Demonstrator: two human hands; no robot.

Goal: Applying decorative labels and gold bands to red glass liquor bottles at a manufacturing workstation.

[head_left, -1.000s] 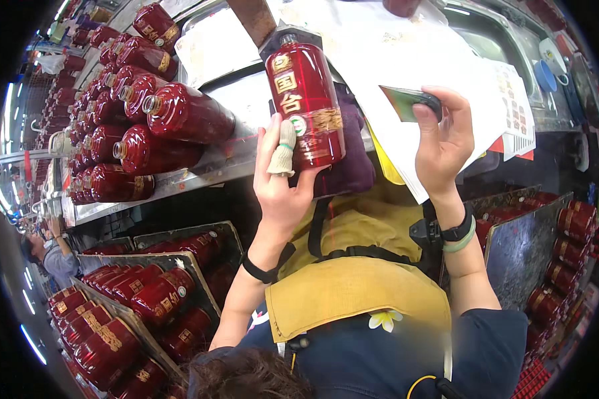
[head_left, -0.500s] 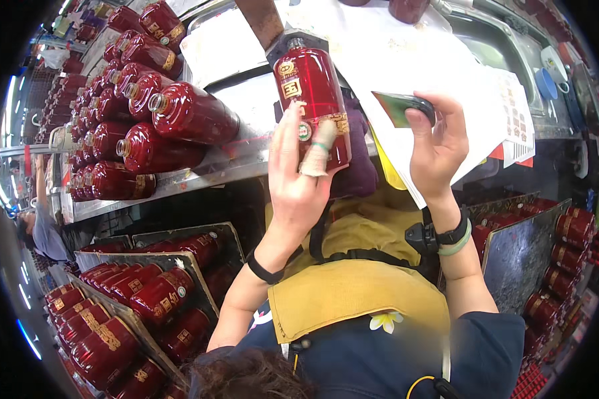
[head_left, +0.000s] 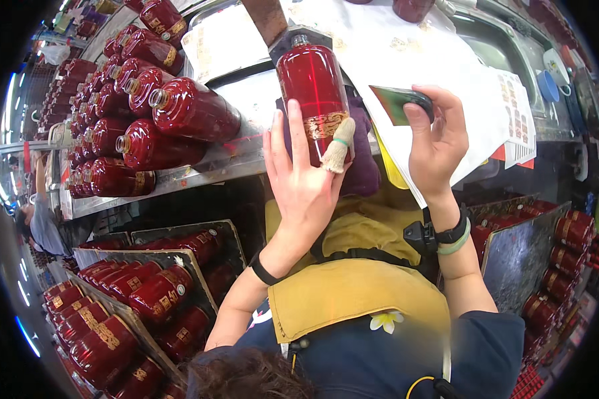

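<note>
One red glass bottle [head_left: 307,76] already bore its gold band [head_left: 325,125], smoothing perhaps still due, as the left hand [head_left: 305,183] splayed against it and the right hand [head_left: 439,146] gripped a scraper [head_left: 399,103].

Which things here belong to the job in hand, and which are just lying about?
Job in hand (judged by contact):
dark red glass bottle, under the left hand
flat green-and-black hand tool, in the right hand
purple cloth, seemingly under the bottle

Lying about:
round blue cup
stacked dark red bottles at left, untouched; possibly stock
</note>
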